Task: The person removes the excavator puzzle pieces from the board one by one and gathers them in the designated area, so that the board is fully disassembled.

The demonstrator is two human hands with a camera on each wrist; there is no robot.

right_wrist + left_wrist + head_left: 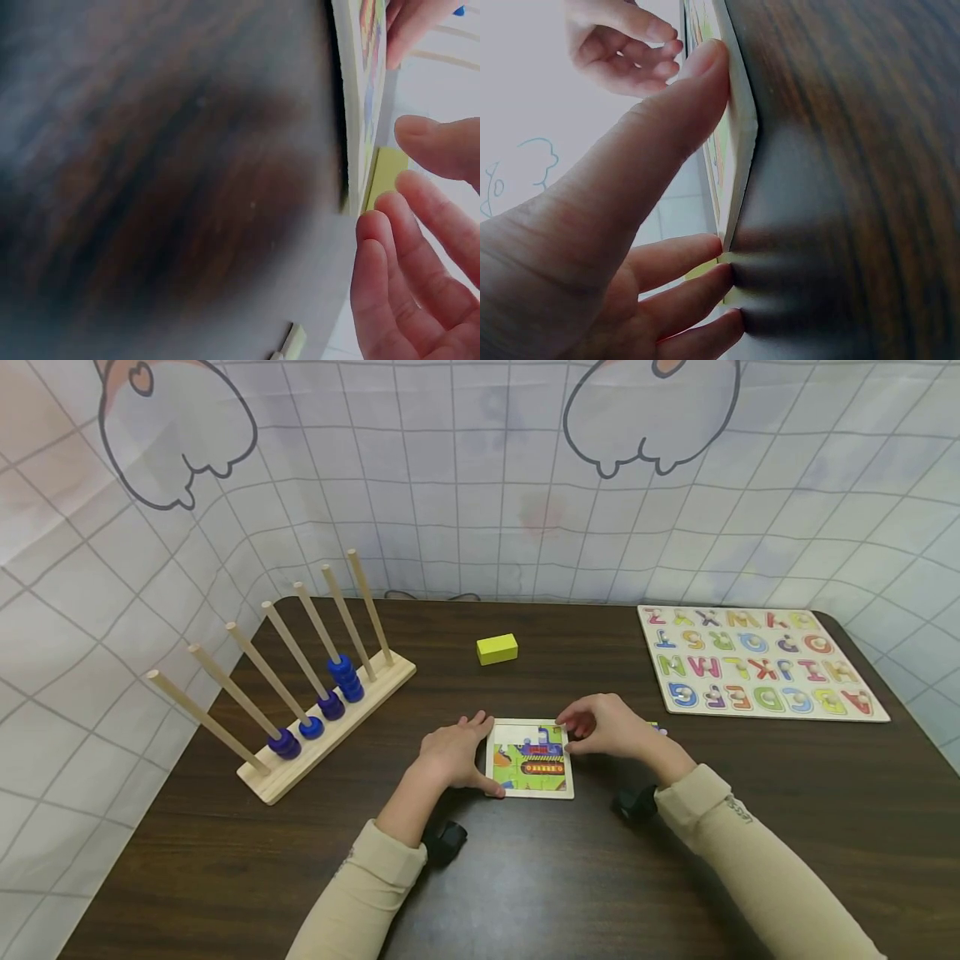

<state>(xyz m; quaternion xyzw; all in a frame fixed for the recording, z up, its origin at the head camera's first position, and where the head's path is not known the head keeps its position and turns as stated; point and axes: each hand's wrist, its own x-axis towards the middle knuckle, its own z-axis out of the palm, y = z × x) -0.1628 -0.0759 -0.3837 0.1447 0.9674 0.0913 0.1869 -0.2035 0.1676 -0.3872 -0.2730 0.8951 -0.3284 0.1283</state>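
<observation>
A small jigsaw puzzle (530, 758) in a pale square frame lies on the table, with a colourful tracked vehicle pictured on green. A plain white patch shows at its upper left. My left hand (453, 753) rests along the left side, thumb on the near corner and spread fingers by the far one. In the left wrist view the thumb (697, 82) presses the frame's edge (739, 127). At the upper right corner hovers my right hand (611, 727), its fingers loosely bent. Between its thumb (431, 139) and fingers (409, 247) the right wrist view shows a gap holding nothing.
Small colourful pieces (658, 727) lie partly hidden behind the right wrist. A yellow block (497, 649) sits beyond the puzzle. To the left stands a wooden peg rack (322, 735) with blue and purple rings; an alphabet board (757, 664) lies at the far right.
</observation>
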